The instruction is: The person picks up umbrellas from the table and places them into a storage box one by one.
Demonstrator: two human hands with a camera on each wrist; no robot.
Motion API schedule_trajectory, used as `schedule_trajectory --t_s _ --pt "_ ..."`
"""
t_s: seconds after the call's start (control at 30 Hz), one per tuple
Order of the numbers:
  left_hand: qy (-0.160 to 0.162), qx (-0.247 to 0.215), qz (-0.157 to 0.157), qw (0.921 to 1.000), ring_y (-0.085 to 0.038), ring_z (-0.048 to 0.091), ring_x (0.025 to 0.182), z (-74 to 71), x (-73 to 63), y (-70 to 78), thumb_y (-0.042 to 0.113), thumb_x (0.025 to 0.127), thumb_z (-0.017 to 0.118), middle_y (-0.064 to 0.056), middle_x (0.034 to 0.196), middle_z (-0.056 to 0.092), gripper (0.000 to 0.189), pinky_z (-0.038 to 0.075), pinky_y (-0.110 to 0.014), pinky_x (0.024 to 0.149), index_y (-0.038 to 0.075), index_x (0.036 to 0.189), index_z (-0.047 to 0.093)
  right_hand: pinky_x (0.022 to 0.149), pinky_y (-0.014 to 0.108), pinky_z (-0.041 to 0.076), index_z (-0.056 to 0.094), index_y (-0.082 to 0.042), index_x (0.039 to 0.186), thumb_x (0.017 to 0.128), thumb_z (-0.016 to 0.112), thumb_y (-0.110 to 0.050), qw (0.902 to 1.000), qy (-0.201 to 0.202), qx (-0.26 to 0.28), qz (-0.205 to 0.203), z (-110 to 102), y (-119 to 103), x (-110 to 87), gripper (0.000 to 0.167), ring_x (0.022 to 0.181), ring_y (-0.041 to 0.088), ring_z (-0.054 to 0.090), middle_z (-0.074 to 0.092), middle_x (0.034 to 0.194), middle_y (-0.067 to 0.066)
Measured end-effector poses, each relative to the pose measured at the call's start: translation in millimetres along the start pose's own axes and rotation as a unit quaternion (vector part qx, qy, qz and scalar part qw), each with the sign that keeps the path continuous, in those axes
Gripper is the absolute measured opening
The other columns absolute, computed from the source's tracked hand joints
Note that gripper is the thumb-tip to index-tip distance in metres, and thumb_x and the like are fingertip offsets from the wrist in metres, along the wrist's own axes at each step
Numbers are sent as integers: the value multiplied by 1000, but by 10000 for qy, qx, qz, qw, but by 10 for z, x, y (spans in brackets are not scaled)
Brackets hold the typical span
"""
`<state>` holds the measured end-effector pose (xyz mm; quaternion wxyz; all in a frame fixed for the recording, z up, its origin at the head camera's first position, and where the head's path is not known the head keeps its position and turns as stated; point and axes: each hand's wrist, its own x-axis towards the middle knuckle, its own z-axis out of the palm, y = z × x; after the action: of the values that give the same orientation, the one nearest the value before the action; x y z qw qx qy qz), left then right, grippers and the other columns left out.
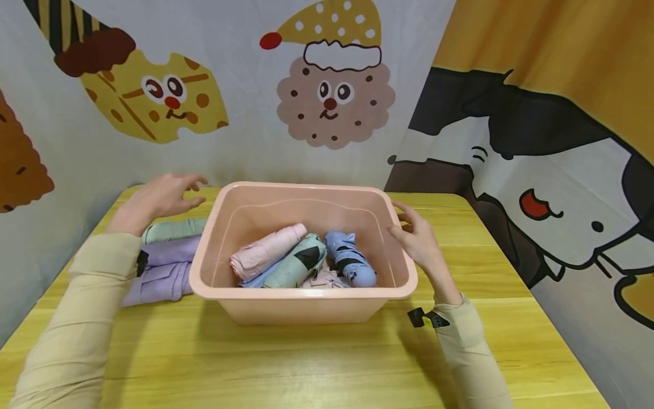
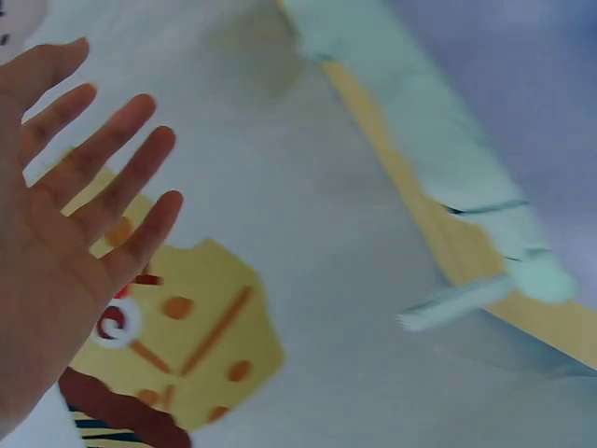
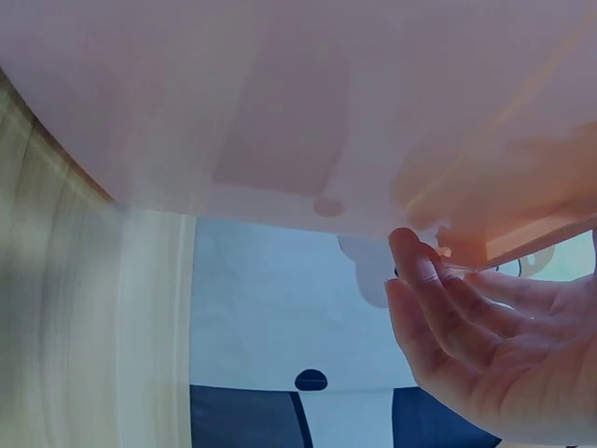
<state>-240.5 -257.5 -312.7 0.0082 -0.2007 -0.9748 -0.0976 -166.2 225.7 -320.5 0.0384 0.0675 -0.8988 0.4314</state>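
Observation:
A peach plastic storage tub (image 1: pixel 306 309) stands on the table with rolled clothes inside. They include a pink roll (image 1: pixel 268 250), a green roll with dark patches (image 1: pixel 298 264) and a blue roll with black marks (image 1: pixel 349 258). My right hand (image 1: pixel 421 238) holds the tub's right rim, its thumb over the edge and its fingers (image 3: pixel 434 303) curled beneath. My left hand (image 1: pixel 166 196), fingers spread and palm bare in the left wrist view, hovers beside the tub's far left corner. Just below it lie a folded green cloth (image 1: pixel 176 229) and purple folded clothes (image 1: pixel 166 278).
The wooden table (image 1: pixel 301 363) extends around the tub on both sides and in front. A printed cloth backdrop (image 1: pixel 245 113) with cartoon figures hangs along its back and sides. A yellow curtain-like area (image 1: pixel 562 57) is at the upper right.

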Motion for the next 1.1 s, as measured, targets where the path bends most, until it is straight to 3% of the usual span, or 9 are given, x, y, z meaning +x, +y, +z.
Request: schedule_trajectory --t_s 0.2,0.37,0.5,0.9,1.1 --pt "-1108 -55 -409 9930 -48 56 107 158 -100 -240 24 85 66 -29 121 59 53 47 -59 82 3 131 50 81 46 56 39 -8 144 92 54 -13 9999 -54 -125 -35 -26 -15 -6 55 100 42 65 57 126 29" --pt "-1588 -300 -485 9857 -53 53 109 309 -174 -393 15 79 70 -35 122 55 59 47 -60 83 -1 132 48 77 42 57 40 -10 144 92 55 -15 9997 -88 -229 -28 -35 -19 -7 55 98 39 66 59 125 27" --pt "-1664 -332 -518 9841 -57 49 111 391 -200 -464 11 76 71 -37 122 54 61 45 -63 86 -1 131 48 77 42 56 41 -10 143 92 55 -17 9992 -56 -380 -53 -54 -24 -13 54 98 38 65 60 125 27" --pt "-1390 -451 -477 9881 -58 48 113 525 -227 -556 12 80 67 -38 125 52 61 40 -68 90 2 135 45 79 43 56 42 -11 143 93 55 -19 9986 -47 -525 -20 -69 -12 -6 53 99 37 65 60 126 25" --pt "-1271 -578 -332 9896 -58 47 114 580 -244 -590 4 78 66 -37 127 50 60 39 -68 92 3 134 44 79 44 56 42 -9 143 92 55 -17 9991 -40 -411 -57 -42 -10 4 53 99 38 66 60 125 26"
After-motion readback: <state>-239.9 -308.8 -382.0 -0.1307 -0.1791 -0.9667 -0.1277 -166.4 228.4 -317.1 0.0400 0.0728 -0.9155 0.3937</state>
